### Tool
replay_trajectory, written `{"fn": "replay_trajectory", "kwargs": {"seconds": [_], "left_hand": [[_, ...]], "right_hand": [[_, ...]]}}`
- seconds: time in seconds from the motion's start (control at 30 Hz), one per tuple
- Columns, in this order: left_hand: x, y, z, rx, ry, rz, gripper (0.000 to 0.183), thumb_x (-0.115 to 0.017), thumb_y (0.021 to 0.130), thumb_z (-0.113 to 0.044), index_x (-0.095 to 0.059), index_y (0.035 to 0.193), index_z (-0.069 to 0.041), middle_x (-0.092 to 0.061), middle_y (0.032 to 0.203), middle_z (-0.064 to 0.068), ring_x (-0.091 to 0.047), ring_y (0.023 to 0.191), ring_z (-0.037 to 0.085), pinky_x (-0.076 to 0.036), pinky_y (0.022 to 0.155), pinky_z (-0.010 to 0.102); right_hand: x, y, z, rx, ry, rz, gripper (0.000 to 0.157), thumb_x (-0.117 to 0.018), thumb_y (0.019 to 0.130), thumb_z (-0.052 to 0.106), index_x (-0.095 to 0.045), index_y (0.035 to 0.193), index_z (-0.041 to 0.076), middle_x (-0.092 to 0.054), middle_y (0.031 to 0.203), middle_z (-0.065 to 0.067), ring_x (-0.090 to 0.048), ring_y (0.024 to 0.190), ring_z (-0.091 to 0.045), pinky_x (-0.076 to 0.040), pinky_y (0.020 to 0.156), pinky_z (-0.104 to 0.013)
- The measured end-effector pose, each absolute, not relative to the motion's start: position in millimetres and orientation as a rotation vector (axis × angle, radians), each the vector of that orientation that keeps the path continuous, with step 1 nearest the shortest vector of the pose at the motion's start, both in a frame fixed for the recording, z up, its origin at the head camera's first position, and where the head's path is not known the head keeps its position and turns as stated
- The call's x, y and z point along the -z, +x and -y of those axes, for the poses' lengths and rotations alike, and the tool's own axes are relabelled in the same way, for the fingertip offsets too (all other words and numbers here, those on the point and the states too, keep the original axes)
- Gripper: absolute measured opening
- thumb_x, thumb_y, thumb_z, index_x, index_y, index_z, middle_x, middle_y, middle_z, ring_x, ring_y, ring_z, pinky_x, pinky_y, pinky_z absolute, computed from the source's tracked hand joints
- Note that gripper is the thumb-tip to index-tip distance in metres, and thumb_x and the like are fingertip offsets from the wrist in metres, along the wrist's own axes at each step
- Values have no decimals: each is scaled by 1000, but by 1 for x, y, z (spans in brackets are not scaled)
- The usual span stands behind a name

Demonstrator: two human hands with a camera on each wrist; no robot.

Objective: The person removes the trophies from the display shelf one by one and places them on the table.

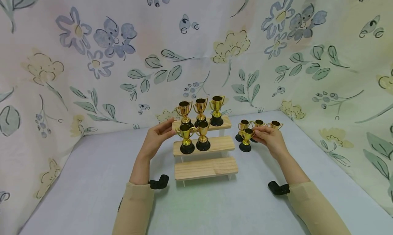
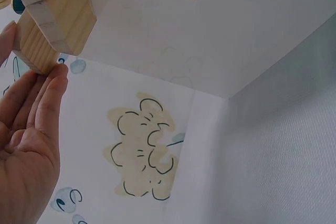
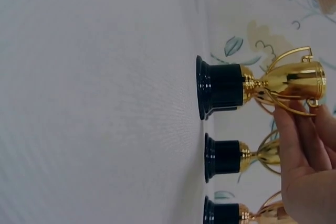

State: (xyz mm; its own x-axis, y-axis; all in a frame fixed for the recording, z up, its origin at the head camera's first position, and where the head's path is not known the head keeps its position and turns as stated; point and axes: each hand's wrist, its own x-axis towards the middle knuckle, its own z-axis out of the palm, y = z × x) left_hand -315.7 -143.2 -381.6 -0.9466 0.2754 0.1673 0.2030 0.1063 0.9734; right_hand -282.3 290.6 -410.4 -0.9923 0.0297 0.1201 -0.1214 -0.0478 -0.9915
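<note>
In the head view, my right hand [image 1: 270, 139] pinches the handle of a small gold trophy cup [image 1: 247, 136] with a black base. In the right wrist view, the base of this trophy [image 3: 223, 86] appears at or very close to the tabletop. My left hand [image 1: 156, 139] holds the left end of the top board of a three-tier wooden display stand [image 1: 205, 168]. In the left wrist view, thumb and fingers lie on different sides of that board [image 2: 37, 48]. Three trophies [image 1: 201, 107] stand on the top tier and two [image 1: 203, 132] on the middle one.
Three more trophies [image 1: 275, 125] stand behind the right hand, partly hidden by it. The stand's bottom tier is bare wood. A white cloth [image 1: 202, 207] covers the table, and a floral curtain [image 1: 196, 40] hangs behind it. Black wrist cameras [image 1: 159, 182] sit at both cuffs.
</note>
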Motion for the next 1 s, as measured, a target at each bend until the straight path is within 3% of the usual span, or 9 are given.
{"fn": "replay_trajectory", "kwargs": {"seconds": [0.13,0.37,0.6,1.0], "left_hand": [[383,-316,143,-1993,495,-2305,62,-71,92,-20,-46,149,-14,-47,155,3,-49,141,22,-49,105,21],[383,-317,143,-1977,494,-2320,63,-71,92,-22,-45,149,-14,-47,155,2,-49,141,22,-48,108,26],[383,-317,143,-1977,491,-2328,62,-71,92,-23,-47,148,-15,-47,154,1,-48,141,21,-47,110,29],[383,-317,144,-1984,494,-2315,62,-71,92,-22,-46,149,-16,-46,155,0,-48,142,21,-48,109,26]], "right_hand": [[410,-282,-291,-2154,93,2120,25,-62,97,9,-66,118,-2,-70,96,16,-71,86,2,-60,79,-16],[411,-283,-291,-2118,86,2073,21,-63,96,9,-70,115,3,-74,95,18,-71,86,3,-60,78,-15],[411,-284,-287,-2114,73,1997,24,-65,95,11,-68,114,-3,-76,93,16,-72,87,4,-59,76,-14],[407,-286,-283,-2089,11,1974,30,-67,94,14,-65,116,-6,-76,89,18,-72,85,5,-58,75,-12]]}}
